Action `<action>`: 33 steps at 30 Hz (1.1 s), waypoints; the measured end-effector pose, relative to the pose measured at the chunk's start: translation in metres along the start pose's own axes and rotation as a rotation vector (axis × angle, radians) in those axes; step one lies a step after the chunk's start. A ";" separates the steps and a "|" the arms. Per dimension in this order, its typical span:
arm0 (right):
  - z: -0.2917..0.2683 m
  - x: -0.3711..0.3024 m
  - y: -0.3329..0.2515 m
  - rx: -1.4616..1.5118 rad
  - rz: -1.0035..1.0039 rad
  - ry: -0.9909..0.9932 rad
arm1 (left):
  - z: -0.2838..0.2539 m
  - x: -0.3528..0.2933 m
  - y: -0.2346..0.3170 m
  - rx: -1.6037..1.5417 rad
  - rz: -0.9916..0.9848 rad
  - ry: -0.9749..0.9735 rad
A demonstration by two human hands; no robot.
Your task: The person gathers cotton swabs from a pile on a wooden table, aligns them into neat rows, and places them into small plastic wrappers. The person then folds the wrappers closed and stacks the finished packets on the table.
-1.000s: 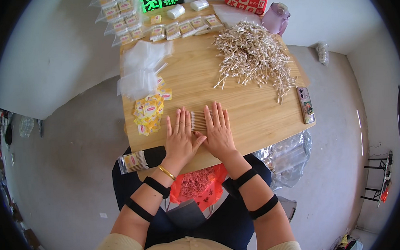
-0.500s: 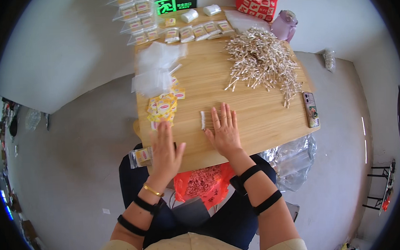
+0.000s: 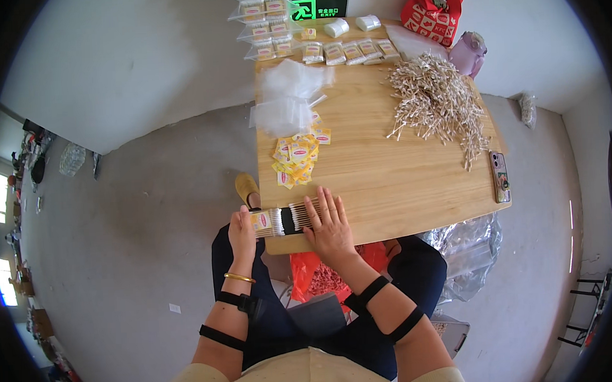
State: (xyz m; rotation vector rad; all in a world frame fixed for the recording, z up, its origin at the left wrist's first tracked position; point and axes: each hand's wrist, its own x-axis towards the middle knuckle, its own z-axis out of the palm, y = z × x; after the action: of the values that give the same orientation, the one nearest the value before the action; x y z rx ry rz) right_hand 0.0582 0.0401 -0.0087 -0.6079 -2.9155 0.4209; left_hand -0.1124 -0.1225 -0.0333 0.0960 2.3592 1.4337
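The fingers of the left hand (image 3: 241, 237) are closed on the left end of a clear packet (image 3: 261, 221) of cotton swabs with a yellow-and-white card, at the bench's near left corner. The fingers of the right hand (image 3: 330, 232) are straight and laid flat over a row of loose swabs (image 3: 300, 215), just right of the packet; a black strip (image 3: 287, 221) shows between packet and row. Beyond the hands, a pile of yellow cards (image 3: 294, 159) lies near the left edge of the bench (image 3: 373, 167), with clear plastic bags (image 3: 287, 99) just behind it. A large heap of loose swabs (image 3: 435, 96) covers the far right, a phone (image 3: 500, 176) near it at the right edge. Along the back stand filled packs (image 3: 351, 52), two white rolls (image 3: 336, 28), a purple bottle (image 3: 469, 53) and a red patterned bag (image 3: 432, 16). Below the near edge, an orange-red bag (image 3: 301, 273) sits between the person's legs.
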 end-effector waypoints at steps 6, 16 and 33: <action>0.000 -0.001 -0.014 0.000 0.012 0.003 | 0.008 0.000 0.002 0.264 0.374 0.166; 0.003 -0.001 -0.015 -0.007 0.000 0.017 | 0.026 -0.041 0.070 0.700 0.991 -0.192; 0.002 0.000 -0.017 0.005 0.031 0.008 | -0.013 0.005 0.011 0.343 0.180 -0.091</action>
State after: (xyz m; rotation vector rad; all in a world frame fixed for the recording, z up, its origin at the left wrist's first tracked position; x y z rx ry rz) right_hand 0.0516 0.0241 -0.0057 -0.6528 -2.8997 0.4283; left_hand -0.1233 -0.1266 -0.0205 0.4652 2.5482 1.0562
